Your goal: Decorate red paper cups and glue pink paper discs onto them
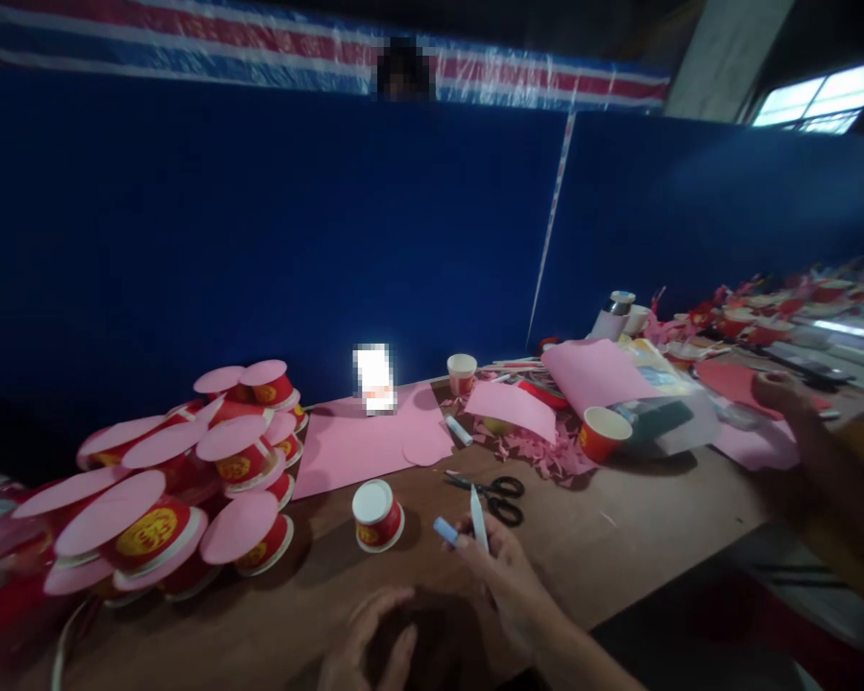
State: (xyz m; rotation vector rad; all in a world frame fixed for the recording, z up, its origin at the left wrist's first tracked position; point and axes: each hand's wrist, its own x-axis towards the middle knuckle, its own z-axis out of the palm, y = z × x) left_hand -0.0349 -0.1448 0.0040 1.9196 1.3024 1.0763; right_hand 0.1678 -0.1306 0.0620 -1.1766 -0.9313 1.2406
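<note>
My right hand (495,561) is closed around a slim white tube (479,518) with a tapered upper end. A light-blue cap-like piece (444,531) also sticks out from its fingers; whether the two are joined is hidden. My left hand (371,638) is low in the view, its thumb and fingers apart and nothing between them. Just beyond it an upside-down red paper cup (378,518) with a white base stands on the brown table (562,566). Black-handled scissors (500,497) lie behind my right hand.
Red cups topped with pink paper discs (234,439) are stacked at left. Pink sheets (367,446), a blue-and-white tube (459,429), paper shreds (547,453) and an upright cup (605,432) lie farther back. A blue partition (259,211) stands behind; another person's hand (778,392) is at right.
</note>
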